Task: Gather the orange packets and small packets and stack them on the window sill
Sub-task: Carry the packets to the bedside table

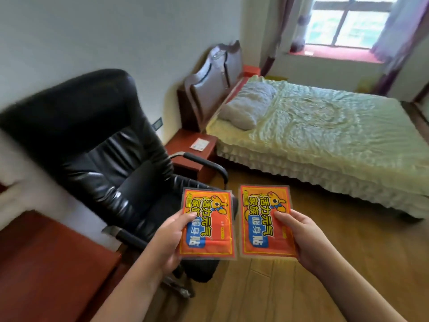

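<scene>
I hold two orange packets with blue and yellow print side by side in front of me. My left hand [168, 240] grips the left orange packet [210, 238] by its left edge, thumb on top. My right hand [301, 238] grips the right orange packet [262, 210] by its right edge. A small pale packet [199, 144] lies on the red bedside table [183, 159]. The red window sill [336, 53] is far off at the top right, below the window; a small pale thing lies on it, too blurred to identify.
A black leather office chair [104, 140] stands at the left, its armrest close to my left hand. A bed with a pale green cover [336, 135] and a pillow fills the right. A red desk [41, 263] is at the bottom left. Wooden floor lies below.
</scene>
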Demonstrator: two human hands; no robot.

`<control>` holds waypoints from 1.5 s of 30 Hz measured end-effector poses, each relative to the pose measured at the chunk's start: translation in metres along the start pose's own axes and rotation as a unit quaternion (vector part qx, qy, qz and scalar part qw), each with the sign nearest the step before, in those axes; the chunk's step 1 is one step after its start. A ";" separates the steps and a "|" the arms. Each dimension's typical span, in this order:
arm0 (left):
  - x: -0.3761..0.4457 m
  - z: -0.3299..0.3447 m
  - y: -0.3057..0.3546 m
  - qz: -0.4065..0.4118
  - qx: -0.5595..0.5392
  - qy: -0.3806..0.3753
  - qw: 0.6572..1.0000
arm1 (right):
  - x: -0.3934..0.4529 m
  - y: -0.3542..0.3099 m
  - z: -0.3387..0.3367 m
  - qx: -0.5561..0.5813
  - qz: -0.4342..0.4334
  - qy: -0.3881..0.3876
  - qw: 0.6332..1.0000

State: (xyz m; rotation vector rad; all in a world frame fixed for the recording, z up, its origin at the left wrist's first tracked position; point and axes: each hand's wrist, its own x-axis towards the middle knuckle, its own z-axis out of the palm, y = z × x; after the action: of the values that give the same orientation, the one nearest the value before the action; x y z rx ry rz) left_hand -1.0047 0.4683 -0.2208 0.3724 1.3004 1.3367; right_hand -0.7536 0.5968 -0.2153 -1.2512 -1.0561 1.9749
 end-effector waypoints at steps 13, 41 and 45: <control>0.102 0.145 0.000 -0.052 0.048 -0.066 0.995 | 0.035 -0.050 -0.133 0.087 -0.019 0.058 0.994; 0.384 0.196 0.112 -0.107 0.048 -0.119 0.986 | 0.283 -0.162 -0.142 0.113 -0.002 0.101 0.989; 0.430 0.217 0.120 -0.106 0.049 -0.103 0.988 | 0.334 -0.186 -0.162 0.103 0.007 0.084 0.991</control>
State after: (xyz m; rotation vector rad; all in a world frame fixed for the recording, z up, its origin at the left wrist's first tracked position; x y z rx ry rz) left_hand -1.0012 0.9644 -0.2501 0.4160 1.1979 1.0301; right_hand -0.7301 1.0094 -0.2542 -1.2883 -0.7440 1.8969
